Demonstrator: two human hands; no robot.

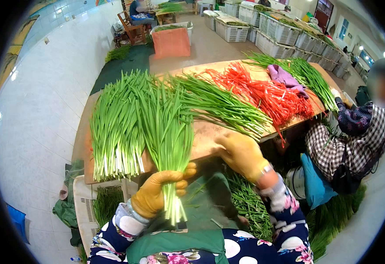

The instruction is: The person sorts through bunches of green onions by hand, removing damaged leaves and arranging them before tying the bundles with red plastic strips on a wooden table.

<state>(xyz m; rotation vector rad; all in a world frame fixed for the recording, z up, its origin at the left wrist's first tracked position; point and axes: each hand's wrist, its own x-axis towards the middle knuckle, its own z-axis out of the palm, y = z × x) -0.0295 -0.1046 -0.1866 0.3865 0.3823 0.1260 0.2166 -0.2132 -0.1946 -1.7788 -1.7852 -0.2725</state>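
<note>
My left hand (161, 190), in a yellow glove, is wrapped round the pale lower stems of a bunch of garlic chives (168, 127). Its leaves fan out over the table, while the white cut ends stick out below my fist. Smeared by motion, my gloved right hand (243, 156) hovers by the table's near edge; its fingers do not show clearly. A thick pile of garlic chives (118, 127) lies to the left of the held bunch. Loose chives (227, 105) spread to the right, beside a heap of red ties (263, 94).
A purple cloth (285, 79) lies on the wooden table (205, 143). At the right sits a person (355, 136) in a checked apron, near more chives (309, 75). Below are a white crate (83, 204) and cut greens (254, 207). White crates (278, 33) stand stacked behind.
</note>
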